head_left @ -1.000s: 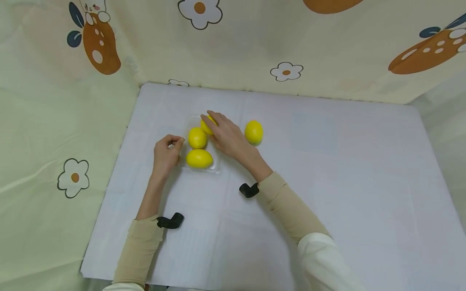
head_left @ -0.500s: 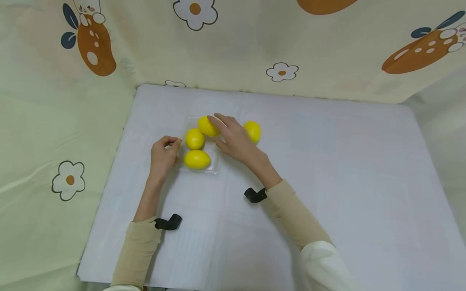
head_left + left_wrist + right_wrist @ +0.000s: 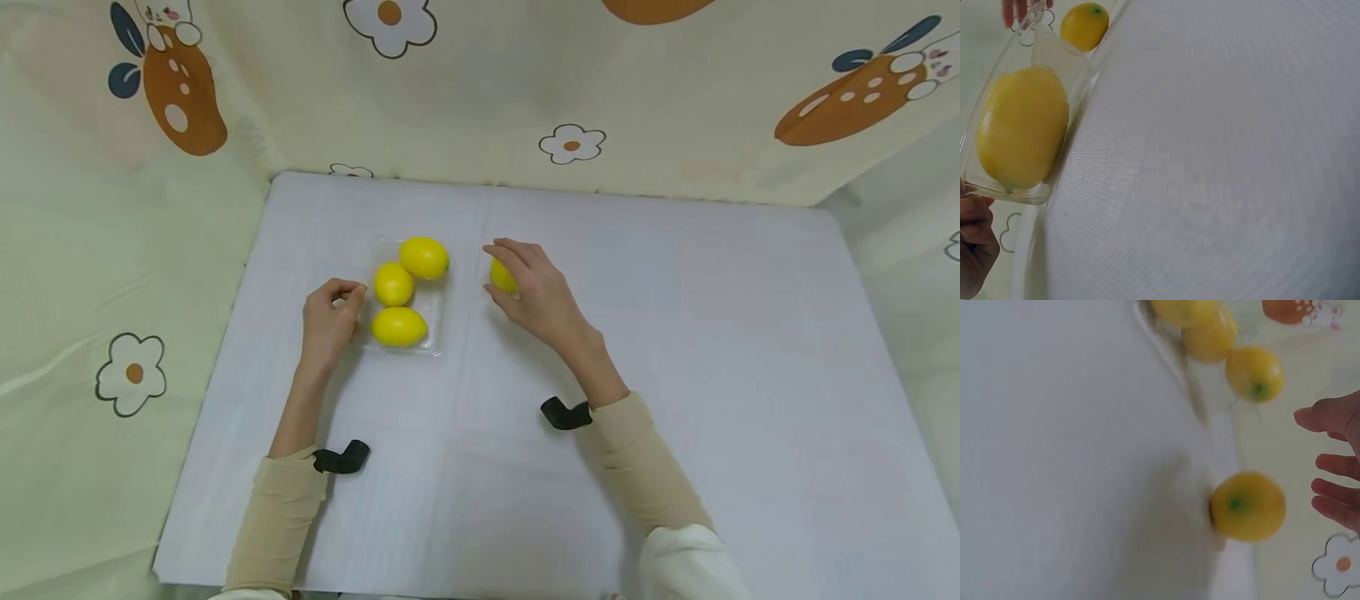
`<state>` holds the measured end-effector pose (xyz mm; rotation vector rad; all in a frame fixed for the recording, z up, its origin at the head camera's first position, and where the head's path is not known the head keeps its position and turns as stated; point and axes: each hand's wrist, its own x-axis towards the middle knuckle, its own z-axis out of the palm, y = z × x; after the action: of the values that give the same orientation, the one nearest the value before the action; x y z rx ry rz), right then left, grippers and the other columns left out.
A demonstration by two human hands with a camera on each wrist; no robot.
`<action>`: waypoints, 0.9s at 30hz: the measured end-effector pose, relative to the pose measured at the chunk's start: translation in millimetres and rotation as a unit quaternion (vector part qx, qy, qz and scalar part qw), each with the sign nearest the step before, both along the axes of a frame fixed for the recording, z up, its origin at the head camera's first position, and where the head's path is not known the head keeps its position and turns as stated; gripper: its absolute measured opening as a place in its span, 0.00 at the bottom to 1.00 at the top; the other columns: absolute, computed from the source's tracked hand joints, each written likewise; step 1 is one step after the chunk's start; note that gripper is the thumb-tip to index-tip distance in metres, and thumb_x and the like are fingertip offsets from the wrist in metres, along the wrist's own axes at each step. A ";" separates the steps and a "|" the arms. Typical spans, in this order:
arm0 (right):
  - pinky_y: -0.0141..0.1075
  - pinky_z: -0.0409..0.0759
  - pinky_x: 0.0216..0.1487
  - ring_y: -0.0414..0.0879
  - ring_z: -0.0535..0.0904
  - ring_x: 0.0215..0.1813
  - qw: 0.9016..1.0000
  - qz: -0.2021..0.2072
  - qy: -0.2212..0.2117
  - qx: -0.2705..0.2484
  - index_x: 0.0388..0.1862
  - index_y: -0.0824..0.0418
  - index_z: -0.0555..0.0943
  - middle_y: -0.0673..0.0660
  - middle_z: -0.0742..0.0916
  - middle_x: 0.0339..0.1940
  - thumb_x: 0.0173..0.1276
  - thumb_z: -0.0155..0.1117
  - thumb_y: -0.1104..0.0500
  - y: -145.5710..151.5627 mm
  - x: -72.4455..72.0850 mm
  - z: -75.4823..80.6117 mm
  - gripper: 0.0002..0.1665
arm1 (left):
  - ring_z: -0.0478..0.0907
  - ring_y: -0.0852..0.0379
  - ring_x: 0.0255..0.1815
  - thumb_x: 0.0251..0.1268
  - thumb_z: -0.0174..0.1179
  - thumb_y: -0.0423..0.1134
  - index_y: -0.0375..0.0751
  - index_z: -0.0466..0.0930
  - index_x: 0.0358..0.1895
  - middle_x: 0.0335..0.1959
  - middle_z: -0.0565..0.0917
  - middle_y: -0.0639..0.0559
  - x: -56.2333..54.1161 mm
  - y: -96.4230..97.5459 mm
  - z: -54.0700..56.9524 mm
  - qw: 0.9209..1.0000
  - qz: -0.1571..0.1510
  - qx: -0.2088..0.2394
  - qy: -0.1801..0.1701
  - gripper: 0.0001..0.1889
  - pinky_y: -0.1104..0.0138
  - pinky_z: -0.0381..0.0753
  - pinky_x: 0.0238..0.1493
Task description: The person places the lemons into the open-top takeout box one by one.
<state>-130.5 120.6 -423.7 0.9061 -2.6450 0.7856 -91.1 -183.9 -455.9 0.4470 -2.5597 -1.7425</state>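
Note:
A clear plastic tray [image 3: 439, 329] stands on the table with three yellow lemons in it: a front lemon [image 3: 400, 327], a middle lemon [image 3: 393, 284] and a back lemon [image 3: 424, 257]. My left hand [image 3: 326, 321] pinches the tray's left edge between thumb and fingers; the left wrist view shows this hand [image 3: 975, 244] at the tray's corner. To the right of the tray lies a loose lemon [image 3: 502, 277], partly covered by my right hand [image 3: 543, 296]. In the right wrist view that hand's fingers are spread and apart from the loose lemon [image 3: 1250, 506].
The table [image 3: 675, 375] has a white cover. Behind it and on the left hangs a pale curtain [image 3: 487, 83] printed with flowers and carrot-like shapes. A black wrist mount [image 3: 566, 413] sticks out from my right sleeve, and another black mount [image 3: 342, 457] from the left.
My right hand has let go of the back lemon in the tray and moved right, over the loose lemon. My left hand stays at the tray's edge. The head view has shifted slightly.

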 end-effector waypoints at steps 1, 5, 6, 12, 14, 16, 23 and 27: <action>0.51 0.81 0.65 0.60 0.75 0.68 1.000 -0.008 -0.010 0.005 0.68 0.65 0.77 0.65 0.80 0.68 0.67 0.74 0.61 3.2 -2.0 -2.3 0.32 | 0.65 0.66 0.10 0.76 0.58 0.39 0.30 0.83 0.51 0.37 0.79 0.46 0.1 -0.4 0.1 1.000 0.000 0.000 0.000 0.14 0.76 0.68 0.15; 0.54 0.79 0.66 0.61 0.73 0.69 0.998 -0.032 -0.056 0.028 0.70 0.64 0.75 0.66 0.78 0.70 0.67 0.75 0.58 12.9 -9.7 -13.2 0.34 | 0.65 0.66 0.10 0.76 0.58 0.38 0.29 0.83 0.51 0.37 0.79 0.46 1.1 -0.9 -0.3 1.000 0.001 0.002 0.000 0.14 0.76 0.67 0.14; 0.55 0.79 0.66 0.62 0.73 0.70 0.997 -0.037 -0.067 0.033 0.70 0.64 0.75 0.66 0.77 0.71 0.66 0.75 0.57 14.2 -11.5 -16.3 0.35 | 0.65 0.66 0.10 0.76 0.58 0.38 0.29 0.83 0.51 0.37 0.78 0.46 1.4 -0.7 -0.3 1.000 0.001 0.003 0.000 0.14 0.76 0.67 0.14; 0.58 0.79 0.65 0.64 0.72 0.70 0.989 -0.062 -0.121 0.053 0.72 0.60 0.73 0.67 0.73 0.74 0.64 0.77 0.52 16.2 -19.9 -29.0 0.40 | 0.65 0.65 0.10 0.77 0.57 0.38 0.28 0.82 0.52 0.38 0.78 0.45 2.1 0.4 0.0 1.000 -0.002 0.012 -0.007 0.14 0.76 0.67 0.14; 0.59 0.79 0.65 0.64 0.72 0.71 0.988 -0.064 -0.130 0.059 0.73 0.60 0.72 0.67 0.73 0.74 0.65 0.77 0.51 16.1 -22.3 -32.2 0.41 | 0.65 0.66 0.10 0.77 0.57 0.38 0.28 0.82 0.52 0.38 0.78 0.45 2.2 0.5 0.3 1.000 -0.002 0.012 -0.009 0.14 0.76 0.67 0.15; 0.60 0.78 0.66 0.64 0.71 0.71 0.986 -0.067 -0.140 0.062 0.74 0.59 0.71 0.66 0.72 0.75 0.66 0.76 0.51 15.8 -24.7 -35.2 0.40 | 0.65 0.66 0.10 0.77 0.57 0.38 0.28 0.82 0.52 0.37 0.78 0.45 2.1 0.7 1.2 1.000 -0.002 0.012 -0.010 0.14 0.76 0.67 0.14; 0.62 0.76 0.68 0.64 0.69 0.73 0.984 -0.065 -0.157 0.044 0.76 0.58 0.69 0.65 0.70 0.76 0.69 0.72 0.55 13.6 -28.4 -40.2 0.39 | 0.64 0.67 0.09 0.76 0.57 0.37 0.27 0.82 0.51 0.36 0.76 0.47 0.6 0.9 2.3 1.000 0.002 0.016 -0.005 0.14 0.76 0.67 0.14; 0.62 0.77 0.66 0.63 0.70 0.73 0.986 -0.061 -0.151 0.036 0.76 0.59 0.68 0.66 0.70 0.76 0.69 0.71 0.56 12.6 -29.2 -41.9 0.39 | 0.64 0.66 0.09 0.76 0.58 0.38 0.27 0.82 0.52 0.36 0.76 0.47 0.6 0.6 2.8 1.000 0.001 0.019 -0.004 0.14 0.76 0.66 0.14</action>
<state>-159.7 133.1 -465.6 0.6774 -2.9755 0.8622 -90.5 -183.3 -453.1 0.4587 -2.5353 -1.7946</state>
